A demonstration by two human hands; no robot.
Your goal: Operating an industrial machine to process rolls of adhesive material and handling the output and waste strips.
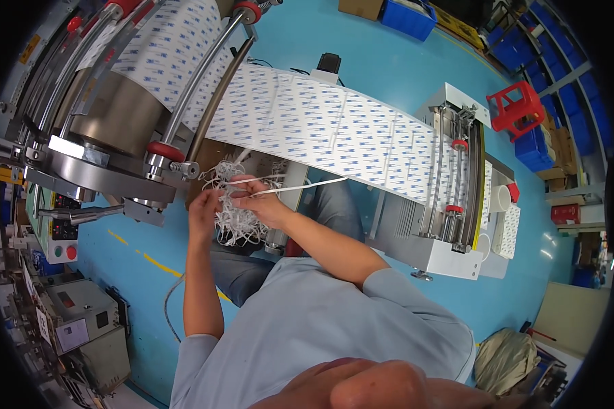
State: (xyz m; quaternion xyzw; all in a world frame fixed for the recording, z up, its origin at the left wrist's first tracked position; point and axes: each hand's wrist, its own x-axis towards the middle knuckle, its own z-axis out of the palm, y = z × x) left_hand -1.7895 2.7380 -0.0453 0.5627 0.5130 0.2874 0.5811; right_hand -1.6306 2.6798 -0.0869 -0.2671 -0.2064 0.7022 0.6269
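A narrow white strip (314, 184) runs from the near edge of the printed white sheet (320, 126) leftward to my right hand (265, 203). The fingers of that hand are bent and closed on the strip. Close beside it, my left hand (205, 210) is closed in a pinch, its fingertips among white strands that seem to belong to the same strip. Beneath and between both hands hangs a tangled heap of white strips (239, 225). The bent fingers partly hide where the strip passes.
At the left stands a machine with a large metal roller (116, 116) and a steel bar (211, 58). The sheet stretches right to a roller frame (450, 184). A red stool (517, 109), blue bins (408, 19) and shelving (569, 78) stand beyond. A grey control box (82, 307) sits lower left.
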